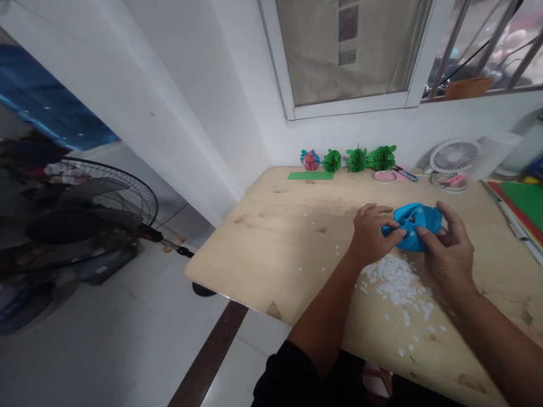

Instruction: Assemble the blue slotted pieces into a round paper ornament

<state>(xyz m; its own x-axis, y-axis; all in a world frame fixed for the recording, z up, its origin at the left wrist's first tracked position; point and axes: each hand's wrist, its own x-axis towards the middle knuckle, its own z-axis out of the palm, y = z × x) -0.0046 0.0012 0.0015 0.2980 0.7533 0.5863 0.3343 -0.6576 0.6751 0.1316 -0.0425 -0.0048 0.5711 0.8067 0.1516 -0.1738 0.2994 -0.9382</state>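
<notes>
Both my hands hold a blue folded paper piece (pixel 413 223) just above the wooden table (pixel 280 237). My left hand (pixel 373 233) pinches its left edge with thumb and fingers closed. My right hand (pixel 447 249) grips its right side, fingers curled over the top. A pile of small white paper scraps (pixel 396 282) lies on the table right under my hands.
Along the wall stand a pink-and-blue paper ball (pixel 310 160) and three green paper balls (pixel 357 159). A green paper strip (pixel 310 176), a pink dish (pixel 384 176), a small white fan (pixel 455 156) and coloured paper sheets (pixel 524 206) lie around. A floor fan (pixel 106 215) stands left.
</notes>
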